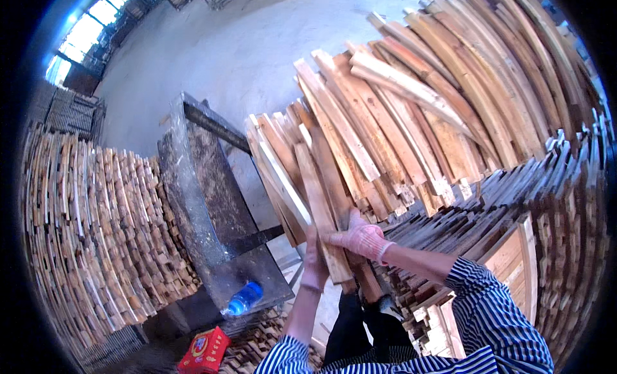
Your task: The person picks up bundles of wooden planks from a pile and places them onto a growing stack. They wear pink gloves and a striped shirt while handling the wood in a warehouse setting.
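Observation:
A long wooden slat slants in front of me, its near end hanging above my legs. My right hand, in a pink knitted glove, closes on it from the right with the thumb across its top face. On the slat's left edge is my left hand, its fingers wrapped partly out of sight along the wood. A paler strip of wood lies just beyond the left hand. The ends of more slats reach toward my hands from a wide pile.
A dark metal-framed stand is at left, with a blue-capped bottle on its near end. Beside it rises a tall stack of wood strips. A red box sits low at front left. More stacked wood fills the right.

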`<control>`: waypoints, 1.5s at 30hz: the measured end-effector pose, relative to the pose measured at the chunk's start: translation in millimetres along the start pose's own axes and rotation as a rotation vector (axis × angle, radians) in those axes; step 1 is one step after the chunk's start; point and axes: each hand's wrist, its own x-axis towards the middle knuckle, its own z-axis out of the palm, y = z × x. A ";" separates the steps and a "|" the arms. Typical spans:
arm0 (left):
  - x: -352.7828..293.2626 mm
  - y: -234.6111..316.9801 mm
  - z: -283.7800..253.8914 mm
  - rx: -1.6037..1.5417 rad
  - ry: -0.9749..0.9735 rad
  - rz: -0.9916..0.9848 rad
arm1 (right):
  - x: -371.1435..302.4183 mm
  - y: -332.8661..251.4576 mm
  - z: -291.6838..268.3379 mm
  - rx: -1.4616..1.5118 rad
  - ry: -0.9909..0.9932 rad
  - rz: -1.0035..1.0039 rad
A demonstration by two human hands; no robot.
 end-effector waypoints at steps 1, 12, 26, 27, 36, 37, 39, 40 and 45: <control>-16.6 1.0 10.8 -0.026 -0.020 -0.029 | -28.3 -22.1 -19.3 -0.160 -0.035 0.046; -58.2 -12.6 60.2 -0.016 -0.116 -0.005 | -162.1 -21.8 -90.7 -0.352 -0.133 -0.254; -113.2 -91.6 284.0 1.002 -0.652 0.949 | -421.8 110.0 -191.0 0.398 0.863 -0.657; -109.9 -102.8 306.6 0.930 -0.764 0.829 | -435.6 123.6 -201.9 0.418 0.911 -0.711; -168.1 -174.3 480.4 1.248 -1.373 0.413 | -485.8 292.4 -198.1 0.403 1.188 -0.717; -168.8 -194.1 471.0 1.239 -1.390 0.350 | -484.9 307.0 -190.9 0.418 1.150 -0.646; -155.4 -243.9 446.9 1.204 -1.442 0.185 | -454.8 361.5 -165.3 0.684 1.075 -0.758; -134.8 -264.8 433.6 1.193 -1.448 0.117 | -446.2 377.0 -157.9 0.794 1.070 -0.770; -144.4 -284.7 464.1 0.782 -1.155 -0.581 | -462.1 386.5 -159.6 0.776 1.200 -0.847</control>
